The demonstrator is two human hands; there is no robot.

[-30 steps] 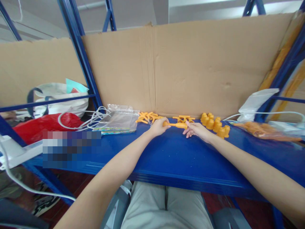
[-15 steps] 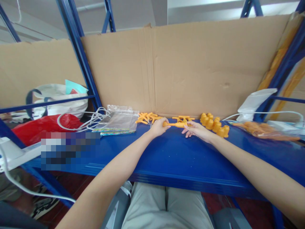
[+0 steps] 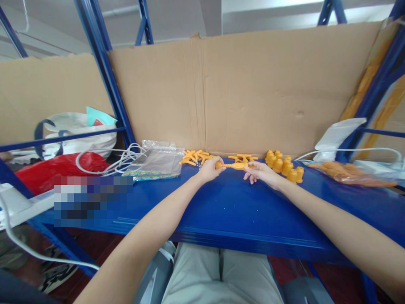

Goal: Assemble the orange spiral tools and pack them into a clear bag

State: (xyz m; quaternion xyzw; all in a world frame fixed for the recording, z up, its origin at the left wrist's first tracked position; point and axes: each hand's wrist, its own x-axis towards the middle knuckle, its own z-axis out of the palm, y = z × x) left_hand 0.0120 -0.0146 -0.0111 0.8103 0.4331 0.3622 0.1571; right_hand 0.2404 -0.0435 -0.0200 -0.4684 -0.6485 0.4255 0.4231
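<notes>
Between my hands, just above the blue shelf, lies a slim yellow-orange plastic piece (image 3: 234, 166), held level from end to end. My left hand (image 3: 213, 169) pinches its left end. At the right end, the thumb and index finger of my right hand (image 3: 257, 171) are closed on it, the other fingers hanging loose below. Behind the piece are flat yellow plastic parts (image 3: 243, 157). A heap of branching yellow pieces (image 3: 193, 157) lies beyond my left hand. Right of my right hand stand several yellow cup-like parts (image 3: 287, 165). My fingers hide both ends of the piece.
Clear plastic bags (image 3: 161, 158) and white cables (image 3: 126, 154) lie to the left, near a red bag (image 3: 63, 166). A clear bag of orange parts (image 3: 351, 173) is at the right. A cardboard panel (image 3: 253, 93) stands along the back of the blue shelf (image 3: 228, 207).
My hands stay in nearly the same place, both still on the yellow piece. The right fingers have shifted very slightly.
</notes>
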